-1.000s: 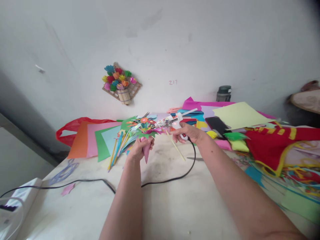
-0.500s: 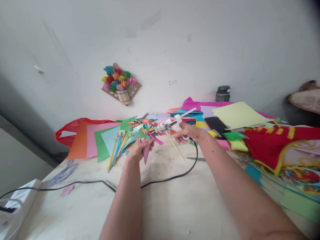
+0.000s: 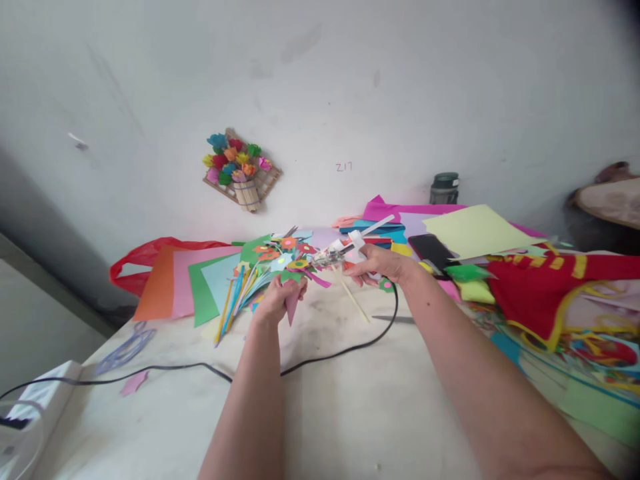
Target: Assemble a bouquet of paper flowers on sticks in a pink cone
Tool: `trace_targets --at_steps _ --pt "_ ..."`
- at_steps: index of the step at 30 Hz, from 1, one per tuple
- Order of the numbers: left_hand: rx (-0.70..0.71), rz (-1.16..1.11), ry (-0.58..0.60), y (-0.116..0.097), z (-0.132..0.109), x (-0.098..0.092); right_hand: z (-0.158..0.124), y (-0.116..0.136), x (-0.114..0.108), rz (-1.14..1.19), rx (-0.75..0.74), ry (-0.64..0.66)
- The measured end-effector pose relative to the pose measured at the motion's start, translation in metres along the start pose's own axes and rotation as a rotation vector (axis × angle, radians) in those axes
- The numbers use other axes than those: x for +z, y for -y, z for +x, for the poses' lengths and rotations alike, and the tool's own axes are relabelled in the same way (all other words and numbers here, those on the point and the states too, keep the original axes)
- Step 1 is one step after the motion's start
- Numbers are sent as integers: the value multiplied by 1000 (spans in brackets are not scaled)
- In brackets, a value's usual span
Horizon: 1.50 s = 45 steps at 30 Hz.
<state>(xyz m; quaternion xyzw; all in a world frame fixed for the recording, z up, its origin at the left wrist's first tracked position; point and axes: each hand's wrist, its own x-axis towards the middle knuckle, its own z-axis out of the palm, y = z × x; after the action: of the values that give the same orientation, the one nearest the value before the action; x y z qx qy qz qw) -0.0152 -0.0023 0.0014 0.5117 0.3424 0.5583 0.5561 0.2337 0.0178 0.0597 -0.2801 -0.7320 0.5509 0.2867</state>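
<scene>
My left hand (image 3: pixel 281 299) is closed round the pink paper cone of a paper flower bouquet (image 3: pixel 287 261), whose orange, blue and red flowers and green leaves fan out above my fingers. A magenta paper strip (image 3: pixel 319 279) sticks out at its right side. In my right hand (image 3: pixel 375 265) is a white hot glue gun (image 3: pixel 354 248), with a glue stick (image 3: pixel 379 225) jutting from its back. The gun's nozzle points left, close to the flowers; whether it touches them I cannot tell. Its black cord (image 3: pixel 370 343) loops down onto the table.
Coloured paper sheets (image 3: pixel 181 283) and paper strips (image 3: pixel 231 310) lie left of the bouquet. A phone (image 3: pixel 430 252), a yellow sheet (image 3: pixel 483 232) and a red felt piece (image 3: pixel 530 293) lie to the right. Scissors (image 3: pixel 393 319) rest near the cord. A power strip (image 3: pixel 47 400) stands front left.
The bouquet has tilted slightly, so more of its flower faces show and less of the cone. The glue gun stays at almost the same spot beside it.
</scene>
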Motion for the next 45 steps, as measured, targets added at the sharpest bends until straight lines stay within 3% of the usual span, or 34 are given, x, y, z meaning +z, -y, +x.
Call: trace_targets --at_steps 7,16,24,37,45 --pt "157 27 8 0 3 2 -6 3 -3 29 -51 -34" --pt "124 41 29 3 4 -2 -3 6 3 48 -42 -21" --pt "76 23 -45 2 3 1 0 0 1 29 -27 15" --pt "128 33 -19 3 3 -1 2 -4 0 19 -43 18" --pt "157 28 -96 0 4 2 -3 2 -1 15 -48 -31"
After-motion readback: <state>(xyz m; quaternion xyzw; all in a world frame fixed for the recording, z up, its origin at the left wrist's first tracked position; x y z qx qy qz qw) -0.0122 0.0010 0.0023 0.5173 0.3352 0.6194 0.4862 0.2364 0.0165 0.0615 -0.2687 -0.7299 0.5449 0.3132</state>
